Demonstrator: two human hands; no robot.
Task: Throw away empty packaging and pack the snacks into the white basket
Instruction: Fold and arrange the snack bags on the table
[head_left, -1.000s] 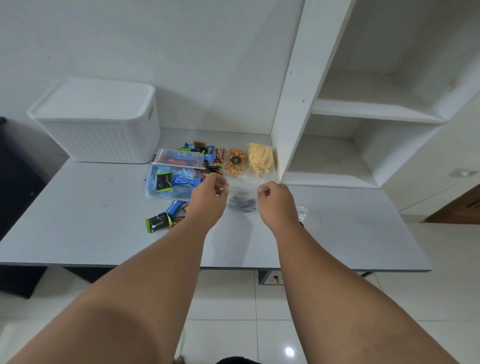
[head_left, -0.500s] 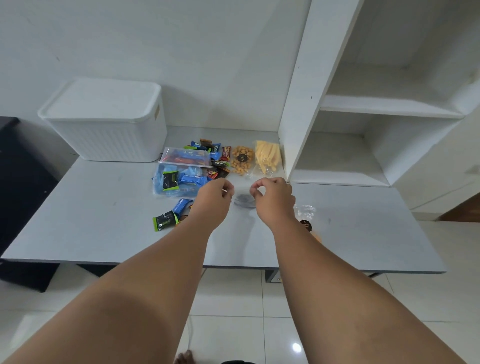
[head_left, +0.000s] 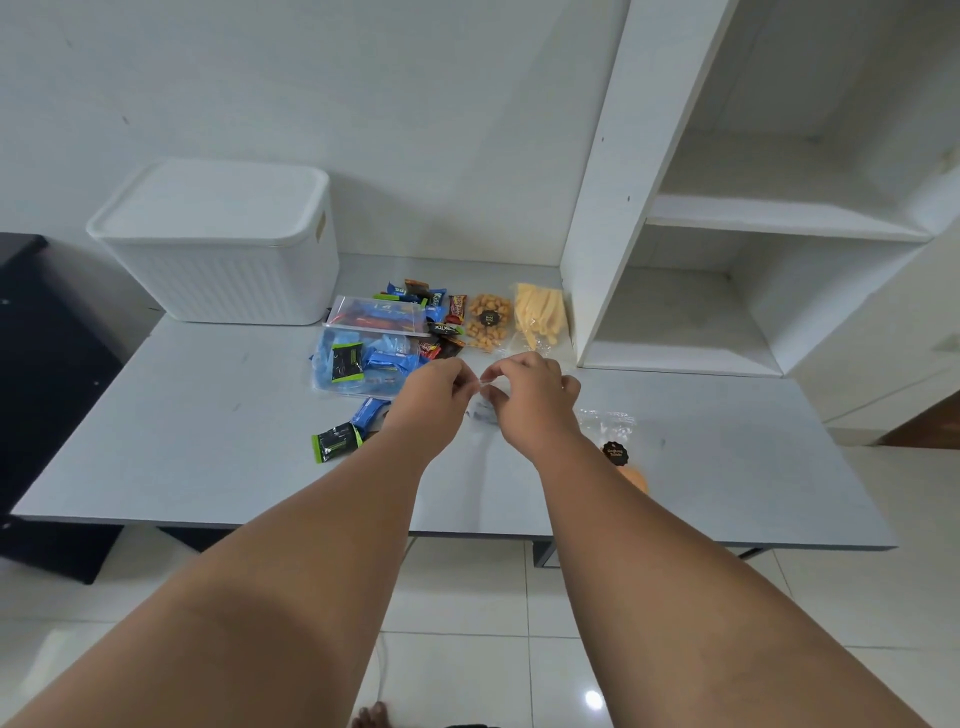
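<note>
A clear pouch (head_left: 482, 410) is pinched between left hand (head_left: 434, 392) and right hand (head_left: 530, 397); the white basket (head_left: 223, 280) is located rear-left, nearer the left.

Setting: a domestic room, a home rather than a workplace. Evidence:
- Plain painted wall (head_left: 363, 104).
- Grey counter (head_left: 208, 415) butted against a white open shelf unit (head_left: 613, 208) of household make.
- Glossy pale floor tiles (head_left: 467, 587) below.
- A bare foot (head_left: 370, 716) at the lower edge of view.
- On the counter, a lidded white basket (head_left: 223, 275) and small retail snacks (head_left: 415, 322) in wrappers.
- Dark cabinet (head_left: 41, 364) at the left edge.
</note>
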